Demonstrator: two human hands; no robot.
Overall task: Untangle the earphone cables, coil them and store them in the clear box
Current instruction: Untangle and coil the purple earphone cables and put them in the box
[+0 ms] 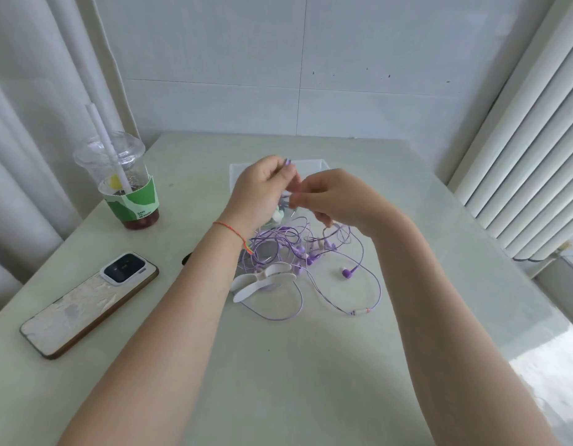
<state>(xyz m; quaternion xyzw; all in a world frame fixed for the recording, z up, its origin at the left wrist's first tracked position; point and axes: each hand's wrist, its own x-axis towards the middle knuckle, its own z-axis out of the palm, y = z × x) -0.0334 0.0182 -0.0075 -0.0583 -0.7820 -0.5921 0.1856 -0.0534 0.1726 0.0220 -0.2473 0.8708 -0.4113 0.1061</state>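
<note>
A tangle of purple earphone cables (278, 249) lies on the pale table (278, 365), with one earbud (347, 272) and an inline remote (360, 312) lying loose at the right. My left hand (262, 191) is raised above the pile and pinches a purple cable end near its fingertips. My right hand (338, 199) meets it from the right, fingers closed on the same cable strands. The clear box (310, 164) sits just behind both hands, mostly hidden. White flat cable-winder pieces (262, 281) lie at the front of the tangle.
A phone (89, 302) lies face down at the left. A plastic drink cup (121, 181) with a straw stands at the far left. A white radiator (520, 156) lines the right side, and curtains hang at the left.
</note>
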